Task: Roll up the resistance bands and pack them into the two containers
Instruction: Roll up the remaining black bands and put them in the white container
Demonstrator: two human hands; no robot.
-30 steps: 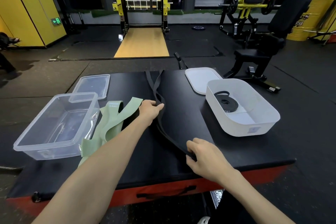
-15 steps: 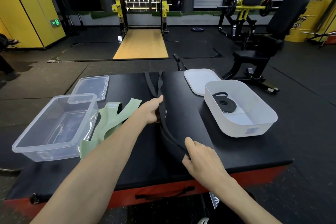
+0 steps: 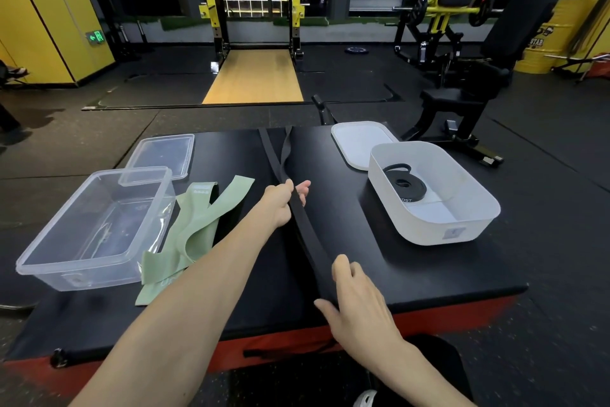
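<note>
From the head view, my left grip (image 3: 284,205) is closed on the black band (image 3: 308,235) about halfway along its length, pinching it between thumb and fingers so the strap lifts a little off the surface (image 3: 412,274). My right grip (image 3: 356,301) is curled over the band's near end close to the front edge, thumb tucked against it. I hold it at two places, I think, to draw the doubled strap straight and flat, since a twisted band would roll crooked. The far part runs away from my left grip to the back edge of the surface, where its two strands spread apart and one looks twisted. The near end under my right grip seems the natural place to start the coil. The white container (image 3: 439,240) stands open at my right, near that grip, with a rolled black band (image 3: 404,183) already lying inside, so I judge this one belongs there too. Its white lid (image 3: 358,142) lies just behind it, out of the way. The green band (image 3: 198,231) lies loose and crumpled just beside the clear container (image 3: 79,271) on my left, not yet rolled, likely parked there for that box. The clear lid (image 3: 161,154) rests behind the box, its near edge overlapping the box's back corner
</note>
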